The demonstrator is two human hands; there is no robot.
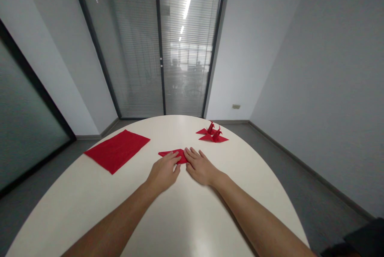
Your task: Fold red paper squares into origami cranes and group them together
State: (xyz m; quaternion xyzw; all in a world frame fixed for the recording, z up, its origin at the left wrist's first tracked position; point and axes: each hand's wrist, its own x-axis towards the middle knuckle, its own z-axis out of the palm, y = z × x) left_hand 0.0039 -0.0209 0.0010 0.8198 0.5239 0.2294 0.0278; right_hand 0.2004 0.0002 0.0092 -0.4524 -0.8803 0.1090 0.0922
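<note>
A partly folded piece of red origami paper [181, 155] lies flat on the white table, its narrow point toward the left. My left hand [164, 169] rests on its left part, fingers stretched out over the paper. On the right end lie the fingertips of my right hand [200, 166], with the fingers extended flat. Both hands press from above, and they cover part of the paper, so some of its folds are hidden.
Two folded red paper cranes [215, 135] stand close together at the table's far right. Flat red paper [117, 151] lies at the left. The round white table [177, 217] has a curved edge, with a glass partition [135, 49] beyond.
</note>
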